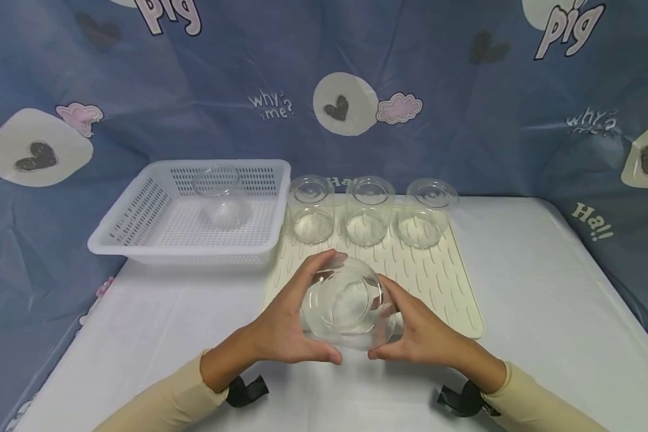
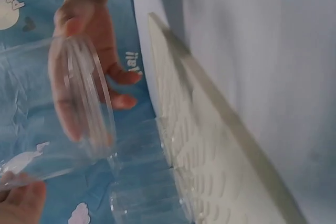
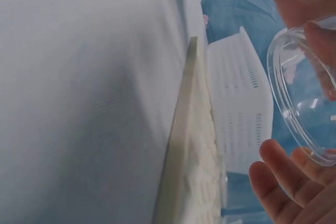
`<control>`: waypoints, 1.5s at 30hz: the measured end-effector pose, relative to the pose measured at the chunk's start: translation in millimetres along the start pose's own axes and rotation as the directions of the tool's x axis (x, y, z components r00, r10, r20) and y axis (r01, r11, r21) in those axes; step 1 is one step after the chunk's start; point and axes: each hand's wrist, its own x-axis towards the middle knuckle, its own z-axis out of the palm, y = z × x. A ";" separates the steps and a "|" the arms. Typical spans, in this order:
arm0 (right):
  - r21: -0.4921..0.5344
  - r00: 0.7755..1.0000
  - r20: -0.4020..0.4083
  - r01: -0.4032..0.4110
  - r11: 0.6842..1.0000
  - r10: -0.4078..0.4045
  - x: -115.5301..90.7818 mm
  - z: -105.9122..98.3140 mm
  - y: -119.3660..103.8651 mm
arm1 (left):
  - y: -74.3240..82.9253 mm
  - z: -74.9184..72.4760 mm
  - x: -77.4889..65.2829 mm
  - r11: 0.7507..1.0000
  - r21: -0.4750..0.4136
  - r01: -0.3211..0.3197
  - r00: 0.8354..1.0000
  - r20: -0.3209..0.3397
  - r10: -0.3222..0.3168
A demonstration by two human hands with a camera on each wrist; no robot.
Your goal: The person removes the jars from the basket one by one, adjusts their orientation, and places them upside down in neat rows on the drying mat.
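Observation:
Between both hands, over the front part of the cream ridged mat (image 1: 448, 294), is a clear round container (image 1: 349, 306). My left hand (image 1: 286, 327) grips its left side, thumb low and fingers around the far side. The right hand (image 1: 423, 330) holds the opposite side between thumb and fingers. In the left wrist view the container's ringed rim (image 2: 86, 95) faces down toward the table. Three similar clear containers stand in a row along the mat's back edge: a left one (image 1: 311, 210), a middle one (image 1: 368, 210) and a right one (image 1: 423, 213).
A white perforated basket (image 1: 189, 249) stands at the back left, beside the mat. Inside it is another clear container (image 1: 224, 207). White cloth covers the table (image 1: 534, 300), and a blue printed sheet (image 1: 453, 108) hangs behind it.

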 end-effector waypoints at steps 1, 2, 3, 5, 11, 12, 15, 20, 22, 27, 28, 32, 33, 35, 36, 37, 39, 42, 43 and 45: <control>0.004 1.000 0.003 -0.002 1.000 0.002 -0.2 0.4 0.7 | 1.4 -0.5 1.1 1.000 0.024 0.019 1.000 0.019 -0.020; 0.002 1.000 0.007 -0.003 1.000 0.003 -0.6 0.7 1.7 | 2.1 -1.1 2.4 0.998 0.052 0.031 0.999 0.035 -0.033; 0.004 1.000 0.012 -0.004 1.000 0.004 -0.9 1.0 2.6 | 2.5 -1.4 3.6 0.996 0.081 0.038 0.998 0.045 -0.042; 0.003 1.000 0.019 -0.009 1.000 0.009 -1.7 1.0 4.1 | 3.3 -2.3 6.4 0.990 0.137 0.041 0.997 0.052 -0.049; -0.024 1.000 0.020 -0.003 1.000 0.004 -2.1 -0.8 7.2 | 6.5 -6.1 14.9 0.982 0.182 0.046 0.995 0.077 -0.061; -0.026 1.000 0.020 -0.005 1.000 0.006 -2.2 -0.9 7.5 | 7.3 -6.4 16.2 0.982 0.181 0.049 0.994 0.083 -0.065; -0.021 1.000 0.026 -0.012 1.000 0.013 -2.8 -1.5 7.8 | 8.9 -6.4 19.4 0.982 0.181 0.052 0.993 0.097 -0.070; -0.015 0.999 0.043 0.010 1.000 -0.009 -4.3 -3.4 8.8 | 11.0 -6.4 20.6 0.980 0.187 0.071 0.991 0.100 -0.090; -0.019 0.998 0.059 0.013 1.000 -0.012 -4.7 -4.4 9.3 | 10.8 -6.8 20.8 0.979 0.188 0.077 0.990 0.100 -0.097; -0.034 0.995 0.103 -0.013 0.999 0.017 -8.9 -12.3 12.3 | 9.4 -8.9 24.5 0.979 0.191 0.073 0.990 0.107 -0.095; -0.048 0.994 0.104 -0.022 0.999 0.026 -10.6 -15.4 13.8 | 9.3 -9.8 25.9 0.978 0.195 0.076 0.989 0.108 -0.099; -0.171 0.996 0.070 -0.045 0.984 0.058 -19.6 -33.2 24.2 | 10.5 -15.1 33.0 0.972 0.201 0.121 0.985 0.098 -0.143; -0.217 0.996 0.056 -0.056 0.975 0.070 -22.5 -38.6 27.5 | 11.1 -16.7 34.9 0.970 0.202 0.133 0.983 0.096 -0.154; -0.301 0.995 0.027 -0.083 0.950 0.096 -28.3 -49.9 34.4 | 11.8 -19.7 39.0 0.966 0.210 0.150 0.980 0.095 -0.173; -0.332 0.994 0.018 -0.100 0.938 0.112 -31.0 -55.6 37.7 | 12.1 -21.2 40.9 0.964 0.219 0.153 0.980 0.096 -0.177; -0.354 0.991 0.013 -0.121 0.927 0.134 -33.6 -61.2 41.0 | 12.1 -22.5 42.7 0.962 0.227 0.153 0.979 0.096 -0.179; -0.383 0.987 0.007 -0.148 0.912 0.163 -38.4 -71.9 47.3 | 11.5 -24.7 46.4 0.959 0.243 0.146 0.980 0.098 -0.174; -0.393 0.977 0.022 -0.188 0.900 0.214 -43.6 -85.2 57.4 | 9.7 -26.9 52.5 0.957 0.260 0.130 0.981 0.107 -0.162; -0.390 0.974 0.028 -0.196 0.899 0.225 -44.9 -88.9 60.9 | 9.2 -27.5 54.5 0.955 0.269 0.127 0.981 0.111 -0.161; -0.384 0.963 0.042 -0.232 0.894 0.268 -48.0 -94.8 67.6 | 8.1 -28.1 59.1 0.950 0.287 0.121 0.980 0.119 -0.160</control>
